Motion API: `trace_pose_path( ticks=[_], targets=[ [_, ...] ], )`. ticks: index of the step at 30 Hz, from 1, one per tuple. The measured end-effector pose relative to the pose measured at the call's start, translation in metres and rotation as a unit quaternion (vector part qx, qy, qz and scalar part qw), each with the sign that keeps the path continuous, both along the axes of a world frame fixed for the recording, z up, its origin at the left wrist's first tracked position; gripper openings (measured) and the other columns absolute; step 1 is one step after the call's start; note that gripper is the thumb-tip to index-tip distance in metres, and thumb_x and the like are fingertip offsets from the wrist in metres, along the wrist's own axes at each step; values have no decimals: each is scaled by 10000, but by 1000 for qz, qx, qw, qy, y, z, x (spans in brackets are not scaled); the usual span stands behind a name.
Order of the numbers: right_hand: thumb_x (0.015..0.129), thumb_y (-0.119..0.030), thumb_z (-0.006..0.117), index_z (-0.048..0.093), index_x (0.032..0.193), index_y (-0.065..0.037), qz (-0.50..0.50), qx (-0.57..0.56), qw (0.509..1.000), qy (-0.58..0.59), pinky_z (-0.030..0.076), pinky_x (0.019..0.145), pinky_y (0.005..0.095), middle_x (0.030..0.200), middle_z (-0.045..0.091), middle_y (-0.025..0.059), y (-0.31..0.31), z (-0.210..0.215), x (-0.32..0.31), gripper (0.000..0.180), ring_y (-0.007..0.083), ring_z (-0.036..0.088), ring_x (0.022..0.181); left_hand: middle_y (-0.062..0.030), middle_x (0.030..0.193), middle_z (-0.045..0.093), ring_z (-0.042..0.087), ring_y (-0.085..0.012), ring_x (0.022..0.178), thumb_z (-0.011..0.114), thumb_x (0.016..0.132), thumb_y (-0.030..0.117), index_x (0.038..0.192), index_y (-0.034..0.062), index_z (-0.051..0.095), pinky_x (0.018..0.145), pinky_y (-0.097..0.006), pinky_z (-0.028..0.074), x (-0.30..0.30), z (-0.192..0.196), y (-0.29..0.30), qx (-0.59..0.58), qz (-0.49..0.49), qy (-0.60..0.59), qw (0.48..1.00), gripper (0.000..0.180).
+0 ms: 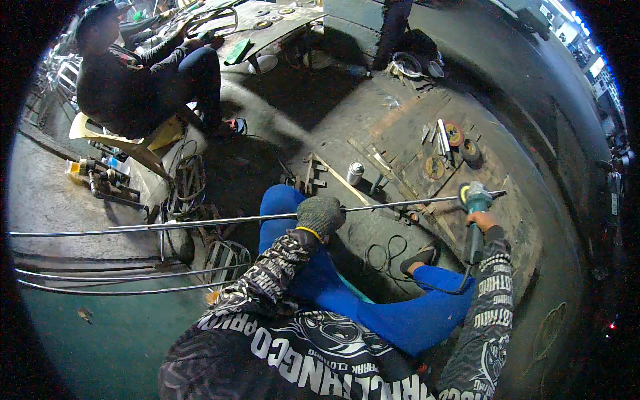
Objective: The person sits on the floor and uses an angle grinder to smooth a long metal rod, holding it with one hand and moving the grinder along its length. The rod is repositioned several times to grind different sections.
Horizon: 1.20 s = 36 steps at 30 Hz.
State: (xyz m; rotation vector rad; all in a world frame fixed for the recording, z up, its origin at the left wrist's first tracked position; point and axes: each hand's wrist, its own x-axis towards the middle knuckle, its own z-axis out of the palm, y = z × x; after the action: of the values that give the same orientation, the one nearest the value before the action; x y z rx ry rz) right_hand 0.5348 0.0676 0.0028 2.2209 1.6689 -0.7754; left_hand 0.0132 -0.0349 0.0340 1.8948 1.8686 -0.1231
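Observation:
My left hand (320, 218), in a grey knit glove, is closed around a long thin metal rod (393, 204) above my blue-clad knee. The rod runs from the far left across to the wooden board on the right. In my right hand (483, 221) is a teal angle grinder (477, 196), its body upright in the picture and its head at the rod near the right end. Whether the disc touches the metal cannot be made out. A dark power cord (460, 285) trails from the grinder's lower end.
On the wooden board (413, 143) lie several grinding discs (435, 167) and short metal pieces (443, 139). A spray can (355, 173) stands left of the board. More rods (127, 276) extend at lower left. Another person (137, 83) sits on a yellow chair (100, 133) by a work table (287, 27).

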Motion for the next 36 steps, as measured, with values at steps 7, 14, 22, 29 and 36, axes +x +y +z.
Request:
trace_pose_path(
  ticks=[7, 14, 22, 29, 36],
  targets=[
    [753, -270, 622, 736, 824, -176, -179, 29, 983, 16, 486, 797, 325, 910, 709, 15, -8, -18, 144, 164, 175, 637, 877, -148, 805, 700, 688, -333, 771, 650, 749, 298, 843, 121, 736, 662, -465, 537, -2, 5, -19, 24, -26, 9, 999, 218],
    [854, -371, 513, 666, 1086, -154, 63, 24, 996, 52, 437, 949, 388, 1101, 658, 99, 2, 41, 150, 352, 275, 595, 1054, -113, 800, 670, 654, -346, 760, 692, 753, 282, 920, 169, 680, 634, -458, 507, -37, 24, -27, 141, -16, -75, 987, 202],
    [696, -490, 654, 659, 1180, -163, -224, -5, 971, 86, 392, 1023, 375, 1342, 550, 145, 62, 28, 116, 584, 289, 515, 1226, -128, 704, 630, 622, -372, 669, 674, 747, 306, 815, 127, 661, 587, -475, 476, -47, 2, -27, 173, 3, 38, 984, 192],
    [770, -500, 580, 712, 1066, -230, -183, 12, 983, 26, 447, 968, 380, 1298, 584, 136, 22, 37, 63, 422, 314, 544, 1188, -150, 793, 673, 656, -362, 760, 637, 782, 315, 946, 170, 712, 658, -485, 505, -45, 12, -27, 97, 46, 43, 993, 232],
    [498, -284, 796, 668, 902, 85, -238, 149, 959, 39, 513, 701, 389, 942, 675, 162, 2, 40, -14, 563, 268, 648, 804, -158, 898, 692, 662, -364, 868, 592, 812, 341, 951, 126, 718, 738, -481, 523, -22, 13, -11, 49, 27, 50, 997, 285]
  ],
)
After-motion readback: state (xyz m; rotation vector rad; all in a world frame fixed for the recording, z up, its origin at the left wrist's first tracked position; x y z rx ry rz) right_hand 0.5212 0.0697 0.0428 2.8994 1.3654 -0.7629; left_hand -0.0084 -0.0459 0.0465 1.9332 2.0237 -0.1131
